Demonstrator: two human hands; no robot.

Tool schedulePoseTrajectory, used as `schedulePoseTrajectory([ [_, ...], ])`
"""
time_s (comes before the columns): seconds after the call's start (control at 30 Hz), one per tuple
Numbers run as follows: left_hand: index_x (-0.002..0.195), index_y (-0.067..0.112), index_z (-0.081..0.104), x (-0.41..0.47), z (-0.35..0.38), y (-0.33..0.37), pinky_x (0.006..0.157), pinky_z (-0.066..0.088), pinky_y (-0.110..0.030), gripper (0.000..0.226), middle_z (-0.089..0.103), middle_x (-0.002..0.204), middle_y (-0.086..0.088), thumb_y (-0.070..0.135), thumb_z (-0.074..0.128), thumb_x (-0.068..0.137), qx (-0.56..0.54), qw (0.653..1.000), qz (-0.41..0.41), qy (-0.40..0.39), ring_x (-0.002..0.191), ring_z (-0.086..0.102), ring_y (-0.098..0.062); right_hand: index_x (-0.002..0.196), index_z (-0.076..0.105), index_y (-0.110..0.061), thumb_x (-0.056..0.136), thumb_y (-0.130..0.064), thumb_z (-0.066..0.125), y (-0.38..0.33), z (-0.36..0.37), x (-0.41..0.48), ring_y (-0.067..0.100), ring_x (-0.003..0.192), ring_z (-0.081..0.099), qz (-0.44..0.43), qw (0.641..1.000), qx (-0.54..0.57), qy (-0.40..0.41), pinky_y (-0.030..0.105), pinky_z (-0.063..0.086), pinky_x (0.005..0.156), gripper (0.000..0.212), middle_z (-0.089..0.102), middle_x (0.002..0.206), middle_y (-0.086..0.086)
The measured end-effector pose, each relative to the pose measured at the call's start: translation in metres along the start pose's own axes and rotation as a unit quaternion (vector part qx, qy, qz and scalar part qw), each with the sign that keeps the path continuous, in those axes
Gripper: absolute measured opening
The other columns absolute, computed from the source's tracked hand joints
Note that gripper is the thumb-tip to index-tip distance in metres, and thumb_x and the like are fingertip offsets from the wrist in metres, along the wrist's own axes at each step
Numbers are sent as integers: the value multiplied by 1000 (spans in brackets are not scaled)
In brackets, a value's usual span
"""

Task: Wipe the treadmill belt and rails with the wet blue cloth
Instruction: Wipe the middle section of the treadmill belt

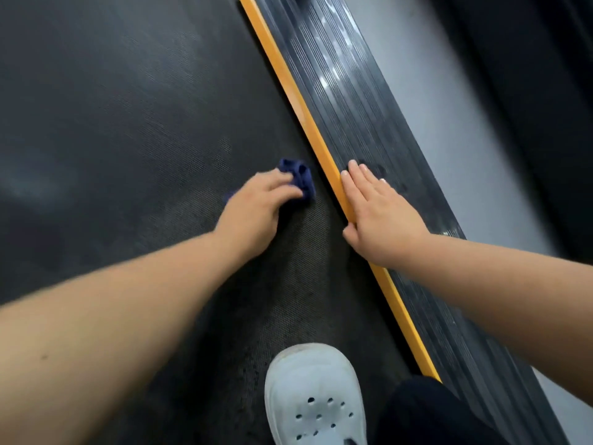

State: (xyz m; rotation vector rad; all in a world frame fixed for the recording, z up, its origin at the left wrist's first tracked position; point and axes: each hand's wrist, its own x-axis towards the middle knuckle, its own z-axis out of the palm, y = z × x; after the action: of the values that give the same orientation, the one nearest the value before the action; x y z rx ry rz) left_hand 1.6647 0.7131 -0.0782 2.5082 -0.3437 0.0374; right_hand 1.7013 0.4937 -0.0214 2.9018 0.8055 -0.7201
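The black textured treadmill belt (134,130) fills the left and middle of the head view. My left hand (256,210) grips a bunched dark blue cloth (301,178) and holds it down on the belt, close to the belt's right edge. A yellow strip (298,101) runs diagonally along that edge, with the ribbed black side rail (349,101) just beyond it. My right hand (378,216) lies flat with straight fingers across the yellow strip and the rail, a short way right of the cloth.
My foot in a white perforated clog (316,396) stands on the belt at the bottom, with a dark trouser leg (426,412) beside it. Grey floor (449,117) lies right of the rail, and a dark edge (545,75) runs along the far right.
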Motion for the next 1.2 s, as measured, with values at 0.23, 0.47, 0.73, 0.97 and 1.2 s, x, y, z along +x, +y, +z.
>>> schedulePoseTrajectory([
  [0.23, 108, 13, 70, -23, -36, -14, 100, 44, -44, 39, 62, 122, -11, 4, 41, 83, 8, 994, 72, -88, 112, 57, -29, 150, -11, -16, 89, -35, 48, -9, -2, 12, 18, 144, -18, -46, 997, -56, -15, 39, -3, 119, 87, -19, 158, 5],
  [0.47, 117, 24, 64, -17, -36, -29, 113, 18, -56, 44, 52, 135, 2, -2, 51, 84, -50, 994, -68, -64, 132, 39, -20, 152, -5, -16, 90, -30, 48, -13, -1, 14, 18, 145, -16, -49, 998, -45, 11, 36, -9, 116, 82, -15, 159, 5],
  [0.73, 126, 31, 59, -112, -75, -11, 110, 24, -29, 51, 47, 142, 6, 42, 42, 80, -41, 984, -102, -137, 130, 43, -16, 144, 39, -28, 91, -48, 39, -82, -5, 37, 30, 137, 34, -160, 987, 8, 30, 44, 35, 108, 56, 31, 153, 10],
  [0.97, 149, 42, -1, -148, -123, -73, 115, 10, -49, 99, -21, 157, -1, 65, 61, 75, 110, 891, -364, -247, 144, -15, -28, 133, 51, -34, 73, -64, 62, -130, 30, 23, 30, 95, 55, -401, 914, -51, -38, 35, 48, 69, 68, 53, 131, 8],
  [1.2, 148, 46, 2, -147, -117, -76, 115, 12, -49, 105, -20, 157, 6, 60, 71, 70, 92, 898, -380, -203, 144, -13, -30, 132, 50, -31, 73, -39, 69, -201, 29, 34, 28, 101, 47, -497, 861, -71, -77, 34, 43, 71, 63, 50, 130, 5],
])
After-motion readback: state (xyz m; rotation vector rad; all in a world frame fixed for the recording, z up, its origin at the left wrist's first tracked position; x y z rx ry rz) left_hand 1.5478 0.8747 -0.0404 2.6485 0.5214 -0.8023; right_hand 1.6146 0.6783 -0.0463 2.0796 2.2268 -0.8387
